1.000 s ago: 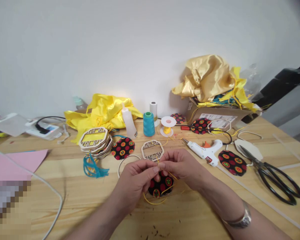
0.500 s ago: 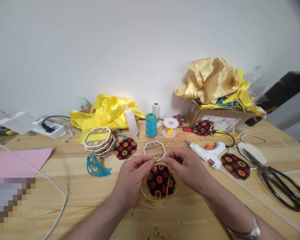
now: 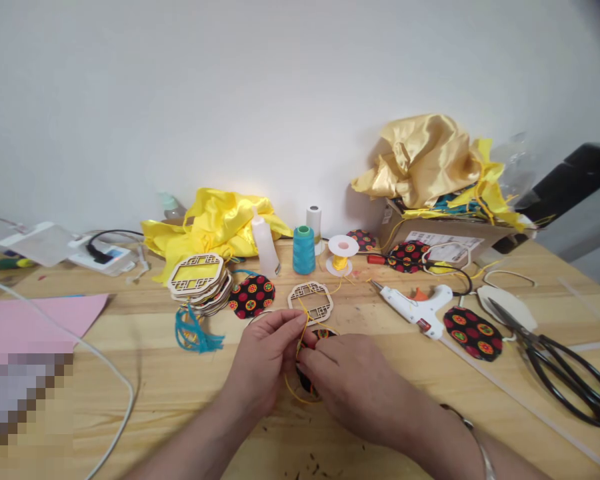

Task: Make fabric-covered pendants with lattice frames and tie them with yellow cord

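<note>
The cord (image 3: 300,399) is yellow, the flowered disc (image 3: 305,379) black.

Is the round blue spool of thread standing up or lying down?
Standing up: the blue, roughly cylindrical spool of thread rests on the pale wooden table, its green top uppermost.

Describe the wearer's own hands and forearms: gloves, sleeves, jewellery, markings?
No gloves, and no sleeves in view on either forearm. Left hand: nothing worn shows. Right hand: no ring visible, though some fingers are hidden; a curved, shiny silver-coloured metal bracelet sits on the forearm above the wrist. No markings or cables on either.
</note>
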A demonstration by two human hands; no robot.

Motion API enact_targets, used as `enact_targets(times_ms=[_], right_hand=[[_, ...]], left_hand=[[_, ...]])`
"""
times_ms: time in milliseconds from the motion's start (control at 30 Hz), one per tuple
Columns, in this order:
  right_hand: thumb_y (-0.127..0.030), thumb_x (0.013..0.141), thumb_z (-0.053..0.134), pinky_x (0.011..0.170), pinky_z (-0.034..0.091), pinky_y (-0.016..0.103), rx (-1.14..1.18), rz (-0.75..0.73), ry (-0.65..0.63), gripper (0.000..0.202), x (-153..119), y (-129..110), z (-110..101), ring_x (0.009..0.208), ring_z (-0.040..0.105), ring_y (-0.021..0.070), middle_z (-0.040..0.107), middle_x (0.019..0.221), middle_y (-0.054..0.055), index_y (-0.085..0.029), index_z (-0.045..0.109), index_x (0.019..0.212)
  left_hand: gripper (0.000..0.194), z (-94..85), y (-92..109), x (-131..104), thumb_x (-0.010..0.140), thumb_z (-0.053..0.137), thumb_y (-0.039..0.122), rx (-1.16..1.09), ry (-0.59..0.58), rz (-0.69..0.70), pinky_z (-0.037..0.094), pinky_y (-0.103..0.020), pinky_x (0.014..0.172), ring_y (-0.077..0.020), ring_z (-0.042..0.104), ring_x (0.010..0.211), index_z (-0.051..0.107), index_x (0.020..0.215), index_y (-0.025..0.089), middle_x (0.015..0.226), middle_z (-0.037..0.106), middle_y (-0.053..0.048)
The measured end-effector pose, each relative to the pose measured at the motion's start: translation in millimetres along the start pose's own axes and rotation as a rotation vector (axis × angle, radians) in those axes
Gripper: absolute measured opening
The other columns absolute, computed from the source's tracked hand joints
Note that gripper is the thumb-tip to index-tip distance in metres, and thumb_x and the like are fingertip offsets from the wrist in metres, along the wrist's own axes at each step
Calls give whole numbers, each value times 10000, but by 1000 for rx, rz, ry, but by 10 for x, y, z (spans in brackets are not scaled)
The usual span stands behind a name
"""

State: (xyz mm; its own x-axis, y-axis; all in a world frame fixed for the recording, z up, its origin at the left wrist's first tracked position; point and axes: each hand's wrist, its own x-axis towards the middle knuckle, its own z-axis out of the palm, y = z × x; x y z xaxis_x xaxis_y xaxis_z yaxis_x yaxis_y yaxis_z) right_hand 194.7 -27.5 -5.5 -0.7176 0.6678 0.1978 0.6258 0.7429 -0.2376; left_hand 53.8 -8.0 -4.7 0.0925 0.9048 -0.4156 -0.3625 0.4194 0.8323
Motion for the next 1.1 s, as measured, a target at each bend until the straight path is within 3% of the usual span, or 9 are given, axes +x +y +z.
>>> enact_targets(times_ms=[100, 167, 267, 333, 400, 567, 733, 1100], right_hand=[[-222, 857, 460, 516, 308, 288, 98, -84, -11, 187, -31, -19, -59, 578, 497, 146, 631, 684, 44, -167, 609, 758], [-312, 860, 475, 542, 350, 272, 310, -57, 66, 272, -42, -20, -119, 590, 506, 136, 609, 648, 32, -182, 590, 651], [-268, 874, 464, 640, 411, 248, 610, 245, 371, 267, -15, 39, -152, 681, 547, 126, 610, 712, 30, -182, 584, 651], [-252, 857, 492, 664, 428, 251, 753, 490, 487, 183, 29, 110, -118, 715, 559, 131, 617, 746, 27, -183, 597, 724], [-276, 820, 541, 642, 438, 251, 922, 619, 423, 118, 74, 175, -66, 704, 562, 134, 620, 747, 17, -183, 603, 783], [-300, 790, 558, 558, 427, 231, 1183, 690, 240, 124, 116, 206, -13, 595, 543, 115, 587, 647, -11, -177, 554, 774], [-262, 786, 538, 464, 344, 202, 1081, 698, 253, 133, 111, 196, -30, 484, 410, 81, 462, 551, -50, -181, 518, 683], [-227, 806, 489, 464, 314, 215, 1061, 711, 266, 155, 121, 207, -70, 462, 372, 88, 418, 501, -61, -190, 488, 656]], left_hand=[[143, -8, -9, 9, 644, 729, 242, 6, 22, 39, 273, -109, 367, -25, 422, 385, 644, 691, 137, 446, 540, 56], [157, -8, -16, 13, 612, 751, 238, 3, 35, 41, 284, -116, 383, -27, 411, 396, 649, 680, 139, 442, 512, 69], [162, -4, -27, 6, 602, 757, 248, 26, 5, 33, 341, -139, 435, -47, 450, 445, 671, 691, 143, 487, 546, 54], [145, -1, -35, -2, 621, 746, 256, 73, -23, 51, 349, -144, 455, -50, 455, 466, 689, 693, 145, 503, 557, 49], [135, 3, -39, -10, 629, 739, 265, 123, -26, 56, 326, -144, 434, -47, 429, 446, 701, 685, 148, 483, 551, 51], [95, 27, -22, -31, 664, 701, 257, 223, -98, 69, 433, -200, 558, -109, 550, 556, 717, 680, 165, 575, 654, 6], [91, 35, -5, -49, 683, 684, 246, 309, -117, 75, 451, -202, 600, -118, 569, 615, 731, 714, 174, 662, 695, -4], [150, 21, -45, -35, 722, 674, 289, 197, -192, 26, 460, -201, 612, -117, 583, 641, 729, 820, 189, 678, 696, -9]])
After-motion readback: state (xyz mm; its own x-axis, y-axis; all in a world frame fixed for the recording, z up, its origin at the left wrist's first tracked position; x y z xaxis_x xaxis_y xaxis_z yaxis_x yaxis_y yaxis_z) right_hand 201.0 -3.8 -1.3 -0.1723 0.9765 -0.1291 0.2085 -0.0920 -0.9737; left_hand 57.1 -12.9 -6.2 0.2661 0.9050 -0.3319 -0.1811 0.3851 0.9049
